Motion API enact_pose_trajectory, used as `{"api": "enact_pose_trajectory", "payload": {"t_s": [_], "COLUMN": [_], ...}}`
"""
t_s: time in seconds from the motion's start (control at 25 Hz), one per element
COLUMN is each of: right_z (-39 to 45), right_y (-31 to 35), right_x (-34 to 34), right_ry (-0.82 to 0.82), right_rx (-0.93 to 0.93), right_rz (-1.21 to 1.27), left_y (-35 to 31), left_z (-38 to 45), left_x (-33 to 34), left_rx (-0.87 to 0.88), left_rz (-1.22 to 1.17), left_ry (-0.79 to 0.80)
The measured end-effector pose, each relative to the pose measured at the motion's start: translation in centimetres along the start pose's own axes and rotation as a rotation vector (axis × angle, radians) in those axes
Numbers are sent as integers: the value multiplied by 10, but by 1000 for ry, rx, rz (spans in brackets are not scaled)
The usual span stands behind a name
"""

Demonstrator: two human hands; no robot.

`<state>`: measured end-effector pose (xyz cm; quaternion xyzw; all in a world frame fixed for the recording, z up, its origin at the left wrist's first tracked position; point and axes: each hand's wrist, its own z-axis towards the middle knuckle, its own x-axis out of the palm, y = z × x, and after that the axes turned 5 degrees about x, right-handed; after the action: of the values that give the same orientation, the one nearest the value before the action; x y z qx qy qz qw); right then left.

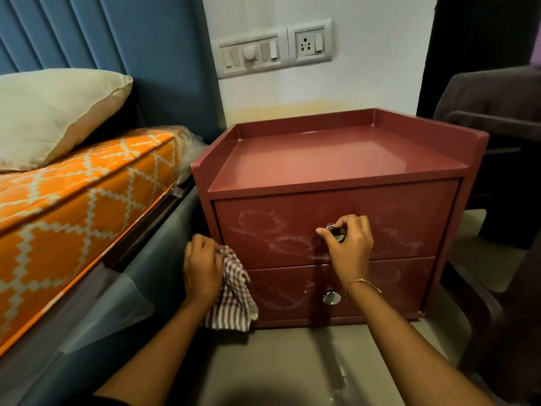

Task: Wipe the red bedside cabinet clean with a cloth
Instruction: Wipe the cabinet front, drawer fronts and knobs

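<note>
The red bedside cabinet (336, 200) stands against the far wall, right of the bed (73, 200). The right hand (349, 244) pinches the upper drawer's metal knob (335, 233). The left hand (202, 268) clutches a checked cloth (232, 297) at the cabinet's near-left corner.

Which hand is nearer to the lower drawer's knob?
Right. The right hand grips the upper drawer's knob, directly above the lower drawer's knob. The left hand holds the checked cloth by the cabinet's left front edge, farther away.
</note>
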<state>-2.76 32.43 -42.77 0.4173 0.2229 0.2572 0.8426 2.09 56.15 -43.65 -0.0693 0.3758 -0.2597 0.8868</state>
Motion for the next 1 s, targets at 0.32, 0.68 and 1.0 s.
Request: {"api": "enact_pose_trajectory", "payload": {"t_s": [0.32, 0.68, 1.0], "right_z": [-1, -4, -3], "right_y": [-8, -10, -6], "right_x": [6, 9, 8], "right_ry": [-56, -93, -79], "right_rx": [-7, 0, 16], "right_rz": [43, 114, 87], "left_y": [-10, 0, -29], "left_z": [36, 3, 38], "left_x": [-16, 25, 9], "left_rx": [99, 504, 462], "left_rz": [-68, 112, 19], "left_ry": [-425, -299, -373]}}
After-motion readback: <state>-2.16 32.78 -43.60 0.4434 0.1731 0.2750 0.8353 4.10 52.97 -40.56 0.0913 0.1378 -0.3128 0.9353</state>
